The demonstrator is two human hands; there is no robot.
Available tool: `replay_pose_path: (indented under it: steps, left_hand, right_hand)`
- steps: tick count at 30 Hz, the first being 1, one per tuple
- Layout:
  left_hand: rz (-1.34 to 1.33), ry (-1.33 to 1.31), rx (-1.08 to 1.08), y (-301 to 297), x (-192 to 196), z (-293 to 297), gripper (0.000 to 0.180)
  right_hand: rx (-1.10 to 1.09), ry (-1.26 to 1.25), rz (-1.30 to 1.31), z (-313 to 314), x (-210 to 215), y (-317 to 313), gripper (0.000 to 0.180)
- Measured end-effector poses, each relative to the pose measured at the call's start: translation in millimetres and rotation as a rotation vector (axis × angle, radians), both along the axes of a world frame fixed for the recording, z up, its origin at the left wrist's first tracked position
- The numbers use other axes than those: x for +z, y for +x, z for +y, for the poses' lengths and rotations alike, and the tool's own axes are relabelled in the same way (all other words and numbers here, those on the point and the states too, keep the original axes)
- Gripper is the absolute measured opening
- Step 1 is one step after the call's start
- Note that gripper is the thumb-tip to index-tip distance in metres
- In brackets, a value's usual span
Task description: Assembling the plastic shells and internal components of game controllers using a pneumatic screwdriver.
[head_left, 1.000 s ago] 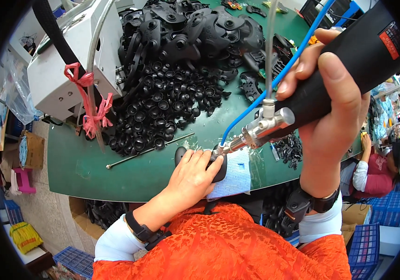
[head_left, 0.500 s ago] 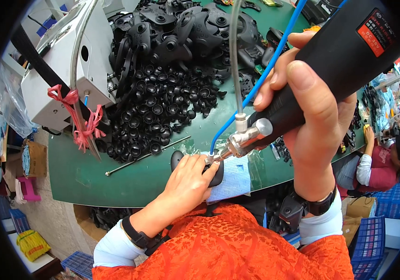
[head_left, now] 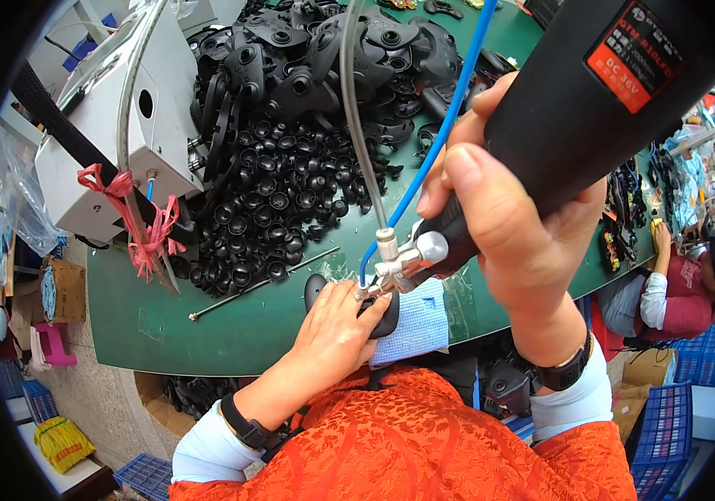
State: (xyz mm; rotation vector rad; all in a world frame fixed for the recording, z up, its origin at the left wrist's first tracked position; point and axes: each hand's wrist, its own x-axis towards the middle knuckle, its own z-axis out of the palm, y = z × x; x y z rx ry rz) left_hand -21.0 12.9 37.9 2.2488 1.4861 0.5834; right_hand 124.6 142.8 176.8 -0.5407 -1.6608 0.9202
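My right hand (head_left: pixel 516 209) is wrapped round a thick black electric screwdriver (head_left: pixel 574 92), tilted down to the left. A metal head with a clear hose (head_left: pixel 347 108) and a blue tube (head_left: pixel 449 117) attached forms its front end. Its tip meets a black game controller (head_left: pixel 387 321) by my left fingertips; the screw point is hidden. My left hand (head_left: pixel 328 330) lies over the controller, fingers pressing and holding it at the table's near edge. Under its right side spreads a light blue checked cloth (head_left: pixel 424 321).
Black controller shells (head_left: pixel 315 67) and small black cup-shaped caps (head_left: pixel 265 200) are heaped on the green table (head_left: pixel 207 342). A thin metal rod (head_left: pixel 265 284) lies before them. At left stands a white machine box (head_left: pixel 115 125) with pink ties (head_left: pixel 136 217). Another person (head_left: pixel 683 292) sits at right.
The screwdriver and my right hand have shifted left, and its tip has moved slightly left and down over the controller. My left hand stays on the controller with little movement.
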Motion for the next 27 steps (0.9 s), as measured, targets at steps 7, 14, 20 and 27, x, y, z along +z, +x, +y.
replay_pose_path:
  steps: [7, 14, 20, 27]
  left_hand:
    - [-0.039, -0.01, -0.009, -4, -7, -3, 0.062]
    - [-0.028, 0.074, 0.04, 4, -10, -13, 0.066]
    - [-0.096, 0.069, 0.043, -3, -16, -12, 0.068]
    - [-0.101, 0.085, 0.045, -2, -11, -9, 0.062]
  right_hand:
    - [0.01, 0.094, -0.039, -23, 0, -10, 0.033]
    - [0.037, 0.029, -0.029, -16, 4, -4, 0.034]
    - [-0.015, -0.055, -0.094, -2, 23, -9, 0.032]
    - [0.125, 0.067, -0.024, 16, 53, 10, 0.048]
